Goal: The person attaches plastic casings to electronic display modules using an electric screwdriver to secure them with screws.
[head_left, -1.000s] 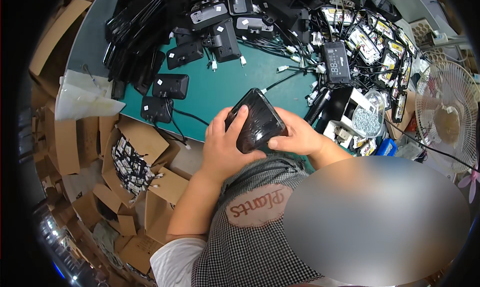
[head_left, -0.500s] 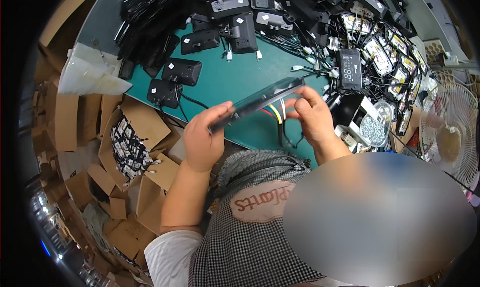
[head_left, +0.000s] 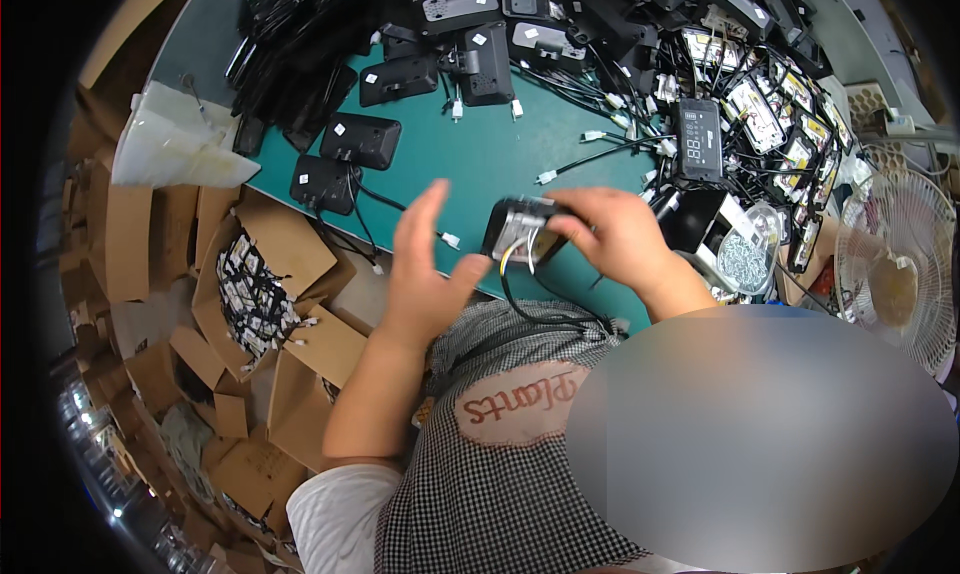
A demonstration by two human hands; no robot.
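My right hand (head_left: 612, 236) grips the right end of a black-cased electronic display unit (head_left: 512, 222), above the front edge of the green table. Its inner side faces me, with pale parts and yellow, white and dark wires running out of it; a black cable curves down to my apron. Beside its left end, my left hand (head_left: 425, 269) is open, thumb and fingers apart, slightly blurred, with nothing in it. A white-tipped black cable (head_left: 449, 241) lies just past that thumb. Farther right, another display unit (head_left: 700, 139) lies face up on a heap of wired boards.
Black housings (head_left: 362, 142) lie at the left of the green table (head_left: 470, 164), and more (head_left: 487, 64) crowd its back. Wired circuit boards (head_left: 757, 114) pile up at right, near a tub of screws (head_left: 745, 259) and a fan (head_left: 893, 264). Cardboard boxes (head_left: 300, 239) stand at left.
My left hand has let go of the unit and opened. The unit has been turned, its inner side now toward me, with my right hand gripping its end.
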